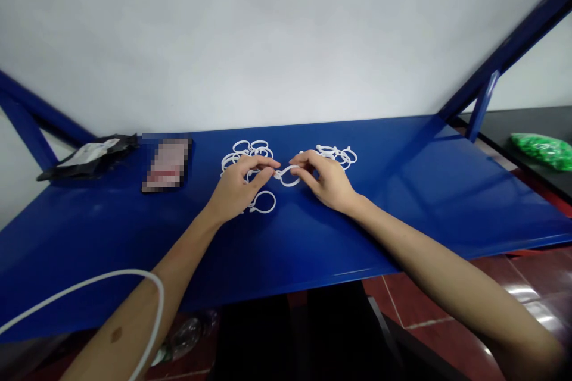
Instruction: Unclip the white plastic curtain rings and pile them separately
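Both hands meet over the blue table (402, 190) and pinch one white plastic ring (288, 177) between them. My left hand (241, 184) grips its left end with thumb and fingers closed. My right hand (328, 178) holds the right side, fingers curled. Several white rings (248, 149) lie in a loose pile behind my left hand. A second pile of rings (337, 153) sits behind my right hand. One single ring (263, 202) lies flat just under my left hand.
A black packet with a white label (89, 156) lies at the table's far left, a blurred flat object (167, 164) beside it. A green bag (543, 149) rests on a dark surface at right. A white cable (89, 283) arcs over my left forearm.
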`<state>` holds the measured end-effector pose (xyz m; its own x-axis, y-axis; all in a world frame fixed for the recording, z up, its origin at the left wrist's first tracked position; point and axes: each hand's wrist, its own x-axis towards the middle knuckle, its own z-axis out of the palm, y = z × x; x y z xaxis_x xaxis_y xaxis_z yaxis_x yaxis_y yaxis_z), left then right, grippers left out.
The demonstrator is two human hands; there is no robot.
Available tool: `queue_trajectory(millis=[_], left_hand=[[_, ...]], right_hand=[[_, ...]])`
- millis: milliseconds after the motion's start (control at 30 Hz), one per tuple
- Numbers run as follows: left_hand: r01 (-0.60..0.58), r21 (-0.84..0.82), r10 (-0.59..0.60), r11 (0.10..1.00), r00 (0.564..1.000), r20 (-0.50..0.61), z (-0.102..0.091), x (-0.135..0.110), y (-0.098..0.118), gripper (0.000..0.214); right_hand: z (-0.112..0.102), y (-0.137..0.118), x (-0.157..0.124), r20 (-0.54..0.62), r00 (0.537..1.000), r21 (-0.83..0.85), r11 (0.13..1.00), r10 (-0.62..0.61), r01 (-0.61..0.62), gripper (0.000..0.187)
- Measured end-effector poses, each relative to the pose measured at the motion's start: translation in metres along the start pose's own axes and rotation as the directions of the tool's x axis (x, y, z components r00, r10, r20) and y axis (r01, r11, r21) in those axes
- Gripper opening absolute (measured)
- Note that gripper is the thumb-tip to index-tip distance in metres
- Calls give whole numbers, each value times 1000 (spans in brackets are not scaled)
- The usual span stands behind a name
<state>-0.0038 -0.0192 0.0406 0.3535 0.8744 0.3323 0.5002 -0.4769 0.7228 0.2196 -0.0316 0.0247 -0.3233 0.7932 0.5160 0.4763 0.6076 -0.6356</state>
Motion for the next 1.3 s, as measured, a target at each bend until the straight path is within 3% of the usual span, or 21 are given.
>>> queue_trajectory(millis=[200, 433, 700, 833, 1033, 1167, 1300], left_hand=[[-75, 2, 75, 997, 997, -1, -1, 0, 2, 29], [-94, 55, 95, 994, 995, -24, 2, 0, -1, 37], [-84, 74, 90, 994, 992, -91, 2, -1, 2, 17], [-86, 92, 93, 992, 993, -76, 1, 0, 2, 17], [-89, 225, 110, 970, 991, -79, -6, 6, -12, 12], [-98, 393, 120, 914, 992, -33, -14, 7, -23, 7], [-173, 415, 134, 893, 984, 121, -19, 4, -25, 16]], right_hand=[[4, -5, -3, -20, 984, 244, 955, 180, -169, 21], [8, -15, -5, 76, 978, 306, 928, 196, -211, 20], [6, -21, -12, 135, 975, 324, 922, 177, -212, 20], [6, -21, -10, 137, 983, 243, 957, 125, -156, 20], [2, -13, -1, -47, 999, -43, 999, 14, -16, 15], [-14, 8, 3, -182, 983, -248, 966, 29, -75, 18], [-27, 32, 4, -223, 971, -442, 879, 85, -179, 21]])
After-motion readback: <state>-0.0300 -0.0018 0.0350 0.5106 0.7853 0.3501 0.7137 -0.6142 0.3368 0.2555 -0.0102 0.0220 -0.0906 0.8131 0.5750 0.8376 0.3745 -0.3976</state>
